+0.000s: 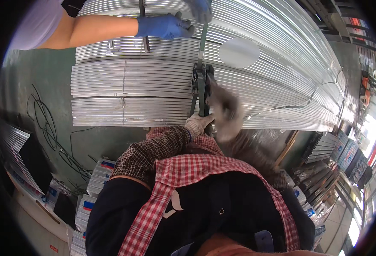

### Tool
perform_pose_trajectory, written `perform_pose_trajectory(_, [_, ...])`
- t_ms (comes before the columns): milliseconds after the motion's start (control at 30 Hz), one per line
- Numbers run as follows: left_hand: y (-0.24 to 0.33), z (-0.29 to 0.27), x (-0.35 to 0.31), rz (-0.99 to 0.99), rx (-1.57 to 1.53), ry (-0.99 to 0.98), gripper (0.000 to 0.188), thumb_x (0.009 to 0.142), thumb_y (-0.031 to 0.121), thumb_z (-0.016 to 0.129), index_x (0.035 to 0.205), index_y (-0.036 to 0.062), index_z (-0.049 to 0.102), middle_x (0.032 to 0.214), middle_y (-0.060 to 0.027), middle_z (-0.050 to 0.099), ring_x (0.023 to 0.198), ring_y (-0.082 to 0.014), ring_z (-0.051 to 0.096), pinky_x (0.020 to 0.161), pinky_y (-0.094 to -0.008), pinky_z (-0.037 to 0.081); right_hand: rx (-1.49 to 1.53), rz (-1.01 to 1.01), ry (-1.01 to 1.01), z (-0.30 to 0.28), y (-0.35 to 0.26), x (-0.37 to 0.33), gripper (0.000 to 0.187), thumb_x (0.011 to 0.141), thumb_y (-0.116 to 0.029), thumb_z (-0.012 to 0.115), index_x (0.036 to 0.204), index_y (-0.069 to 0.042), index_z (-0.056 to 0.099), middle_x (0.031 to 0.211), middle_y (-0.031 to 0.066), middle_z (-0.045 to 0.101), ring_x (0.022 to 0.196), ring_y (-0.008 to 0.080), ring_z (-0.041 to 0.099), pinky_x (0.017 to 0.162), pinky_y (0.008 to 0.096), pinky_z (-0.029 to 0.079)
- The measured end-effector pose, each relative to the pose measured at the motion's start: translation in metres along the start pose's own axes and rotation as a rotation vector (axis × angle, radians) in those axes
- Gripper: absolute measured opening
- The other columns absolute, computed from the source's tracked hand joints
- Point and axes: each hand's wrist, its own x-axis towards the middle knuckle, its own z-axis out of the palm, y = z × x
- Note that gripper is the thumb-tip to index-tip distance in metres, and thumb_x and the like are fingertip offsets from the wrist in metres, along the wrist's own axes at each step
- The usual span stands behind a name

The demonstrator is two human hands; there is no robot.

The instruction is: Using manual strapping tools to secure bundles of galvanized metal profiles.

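Observation:
A dark metal strapping tensioner [202, 83] lies across the near rows of long silver metal profiles [98, 79]. From its far end a green strap [203, 42] runs away over the stack. My left hand [198, 124], in a whitish knit glove, is closed round the tool's near end at the stack's front edge. Just right of the tool is my right hand [226, 111], also gloved; motion smears it, so its fingers and any grip cannot be made out. Across the stack, a co-worker's blue-gloved hand [166, 26] reaches toward the strap, with the other blue glove [200, 9] beside it.
A dark bar [145, 38] crosses the far left of the stack. A thin dark band [311, 99] trails over its right part. Black straps [47, 123] lie looped on the green floor at left. Packed bundles [95, 177] stand near my left side; more profiles [322, 147] lie right.

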Motion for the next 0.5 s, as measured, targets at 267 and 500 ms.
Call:
perform_pose_trajectory(267, [-0.010,0.008,0.008,-0.033,-0.282,0.181,0.032,0.095,0.029,0.066,0.103,-0.0013,0.069,0.094,-0.0064,0.074,0.077,-0.0133,0.070,0.068,-0.0264,0.058,0.052,0.176,0.106,0.021,-0.010,0.065,0.015,0.092,-0.015,0.066,0.097,-0.002,0.064,0.076,0.0054,0.066,0.059,0.0124,0.060,0.053,0.0270,0.052])
perform_pose_trajectory(500, [-0.101,0.009,0.010,0.121,-1.197,-0.122,0.031,0.103,0.006,0.039,0.128,-0.0048,0.054,0.124,-0.0129,0.063,0.106,-0.0138,0.064,0.088,-0.0255,0.053,-0.046,-0.481,-0.119,0.029,0.001,0.033,0.012,0.097,-0.007,0.054,0.087,-0.002,0.060,0.084,0.0128,0.069,0.059,0.0120,0.058,0.055,0.0246,0.052])
